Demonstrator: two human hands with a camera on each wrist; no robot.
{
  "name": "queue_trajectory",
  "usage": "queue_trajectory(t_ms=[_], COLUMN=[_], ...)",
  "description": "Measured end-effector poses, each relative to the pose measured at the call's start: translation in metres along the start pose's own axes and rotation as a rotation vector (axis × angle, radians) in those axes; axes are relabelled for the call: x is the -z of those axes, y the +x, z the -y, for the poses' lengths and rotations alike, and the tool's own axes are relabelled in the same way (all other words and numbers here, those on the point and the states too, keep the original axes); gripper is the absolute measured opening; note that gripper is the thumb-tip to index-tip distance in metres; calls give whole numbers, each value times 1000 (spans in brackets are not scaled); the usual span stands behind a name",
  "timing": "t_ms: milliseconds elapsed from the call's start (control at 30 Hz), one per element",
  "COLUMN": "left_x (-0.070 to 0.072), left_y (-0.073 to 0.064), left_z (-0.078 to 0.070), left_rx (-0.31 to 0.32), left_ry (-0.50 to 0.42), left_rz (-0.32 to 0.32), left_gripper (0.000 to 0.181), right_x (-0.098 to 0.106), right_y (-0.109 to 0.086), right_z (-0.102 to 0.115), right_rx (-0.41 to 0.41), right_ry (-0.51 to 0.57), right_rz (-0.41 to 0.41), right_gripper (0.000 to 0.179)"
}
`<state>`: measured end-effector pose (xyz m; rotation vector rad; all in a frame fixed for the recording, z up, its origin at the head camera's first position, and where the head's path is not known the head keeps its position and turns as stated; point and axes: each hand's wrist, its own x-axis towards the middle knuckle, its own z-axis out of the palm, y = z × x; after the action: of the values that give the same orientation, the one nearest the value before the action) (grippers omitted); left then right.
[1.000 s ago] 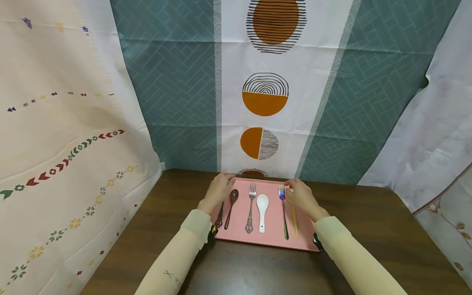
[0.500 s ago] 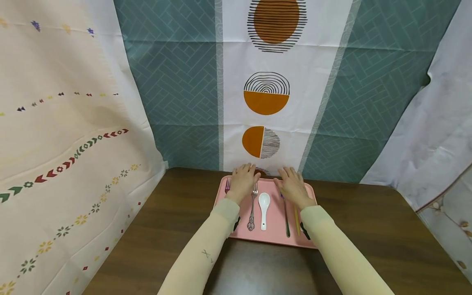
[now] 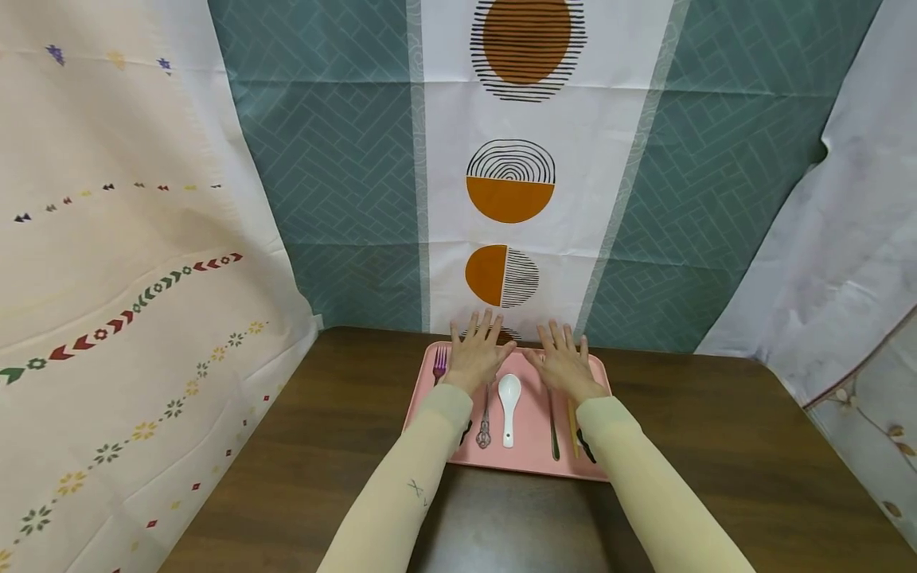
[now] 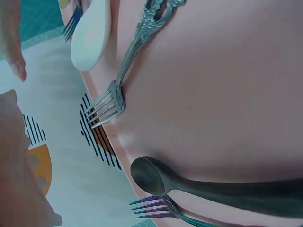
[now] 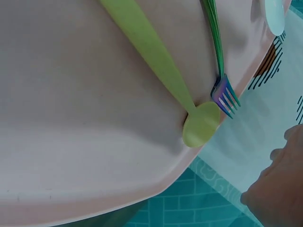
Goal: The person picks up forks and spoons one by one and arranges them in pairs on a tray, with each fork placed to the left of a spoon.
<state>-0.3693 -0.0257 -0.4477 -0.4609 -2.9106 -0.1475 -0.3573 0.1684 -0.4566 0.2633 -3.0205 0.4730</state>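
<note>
Both hands hover over the far part of a pink tray (image 3: 533, 458), fingers straight and spread, holding nothing. The left hand (image 3: 476, 358) covers the upper part of an ornate silver fork (image 4: 130, 56). Beside that fork lies a white spoon (image 3: 509, 394). The right hand (image 3: 566, 368) hides the head of a rainbow-coloured fork (image 5: 218, 56) and of a yellow spoon (image 5: 201, 124). Left of the left hand, a purplish fork (image 3: 440, 362) shows its tines. A dark wooden spoon (image 4: 218, 189) lies next to it in the left wrist view, mostly hidden by the arm in the head view.
The tray rests on a dark brown wooden table (image 3: 344, 406). Directly behind the table hangs a patterned cloth (image 3: 344, 199) in green and white with orange circles. Pale curtains (image 3: 129, 318) border the left side and the right.
The left hand has moved right, from the tray's left edge to above the silver fork. The right hand has shifted slightly left and farther away. Fingers of both have straightened and spread. The cutlery looks unmoved.
</note>
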Motion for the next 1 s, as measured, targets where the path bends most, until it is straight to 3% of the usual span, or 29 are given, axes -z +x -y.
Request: queue_trajectory(t_ms=[300,1000], left_x=[-12,-6], left_y=[3,-2], left_z=[10,8], left_rx=[17,21], left_ry=[37,43], left_rz=[-4,-4], left_gripper=[72,68], right_x=[1,9], right_y=[-3,-5], right_z=[7,7], right_rx=[15,7], right_ry=[17,9], right_rz=[-7,16], right_gripper=[77,77])
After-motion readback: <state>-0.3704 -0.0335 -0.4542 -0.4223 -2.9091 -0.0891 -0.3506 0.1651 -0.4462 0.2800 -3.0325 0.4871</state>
